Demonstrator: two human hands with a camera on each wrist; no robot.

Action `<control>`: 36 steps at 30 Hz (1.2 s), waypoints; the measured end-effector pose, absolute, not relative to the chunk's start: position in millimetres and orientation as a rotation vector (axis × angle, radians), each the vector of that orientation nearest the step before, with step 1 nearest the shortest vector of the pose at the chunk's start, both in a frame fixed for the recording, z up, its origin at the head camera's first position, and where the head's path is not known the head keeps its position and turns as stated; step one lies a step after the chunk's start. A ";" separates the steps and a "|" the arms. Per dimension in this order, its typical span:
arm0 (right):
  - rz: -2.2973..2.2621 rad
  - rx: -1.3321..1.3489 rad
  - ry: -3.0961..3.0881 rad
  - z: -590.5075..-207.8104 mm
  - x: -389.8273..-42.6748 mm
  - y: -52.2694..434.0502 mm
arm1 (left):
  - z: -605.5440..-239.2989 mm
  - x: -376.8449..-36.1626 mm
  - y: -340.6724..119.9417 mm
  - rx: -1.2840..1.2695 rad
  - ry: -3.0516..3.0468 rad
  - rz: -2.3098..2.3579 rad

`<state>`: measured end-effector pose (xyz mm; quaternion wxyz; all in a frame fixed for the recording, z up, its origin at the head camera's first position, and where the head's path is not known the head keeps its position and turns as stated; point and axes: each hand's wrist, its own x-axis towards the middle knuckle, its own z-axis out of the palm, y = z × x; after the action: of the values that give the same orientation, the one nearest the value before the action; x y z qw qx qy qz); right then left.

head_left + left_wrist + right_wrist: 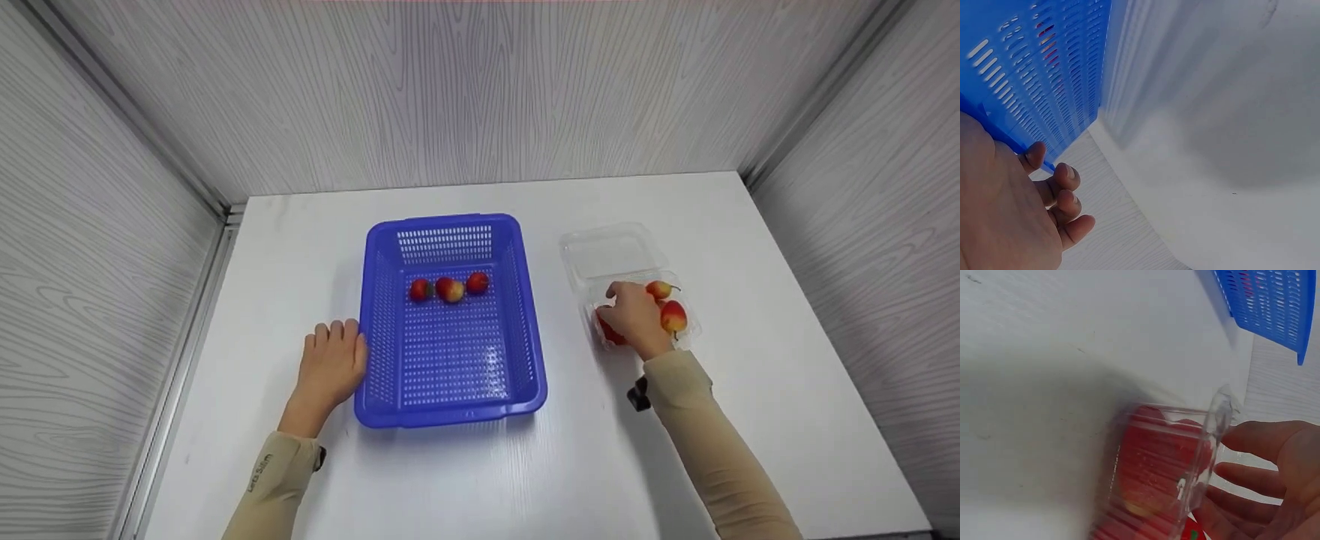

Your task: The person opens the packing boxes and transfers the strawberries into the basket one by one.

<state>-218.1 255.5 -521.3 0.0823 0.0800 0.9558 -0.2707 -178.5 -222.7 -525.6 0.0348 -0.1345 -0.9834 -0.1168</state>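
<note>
On the left, my left hand (331,358) holds the side rim of the blue plastic basket (450,416); in the left wrist view its fingers (1070,203) bend loosely by the rim and the thumb is hidden. Inside the basket lie three small fruits: a red one (420,290), a red-and-yellow one (449,289) and another red one (478,283). My right hand (636,315) reaches over a clear hinged container (587,285) of similar fruits. Its fingers (1247,477) are spread at the container's rim. No fruit shows pinched between them, though some fingertips are partly hidden.
The container's lid (611,251) lies folded back behind it. A yellow-red fruit with a stem (660,290) and a pear-shaped red-yellow fruit (673,316) sit on its right side. Wood-grain panels (480,97) enclose the white table (300,240) at back and sides.
</note>
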 end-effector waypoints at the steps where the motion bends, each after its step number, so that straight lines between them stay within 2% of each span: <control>1: -0.809 0.239 2.848 -522.7 -217.6 254.8 | -525.7 -178.4 -222.6 -0.411 -3.021 -0.364; 24: -0.896 0.243 2.889 -537.0 -208.9 248.4 | -526.0 -176.1 -222.0 -0.417 -2.985 -0.366; 36: -0.929 0.315 2.860 -524.4 -211.3 247.3 | -526.8 -176.6 -223.3 -0.420 -2.940 -0.357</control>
<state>-211.3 247.3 -524.4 0.0591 0.1041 0.9442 -0.3069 -176.6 -223.3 -526.8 0.0752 -0.1399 -0.9801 -0.1189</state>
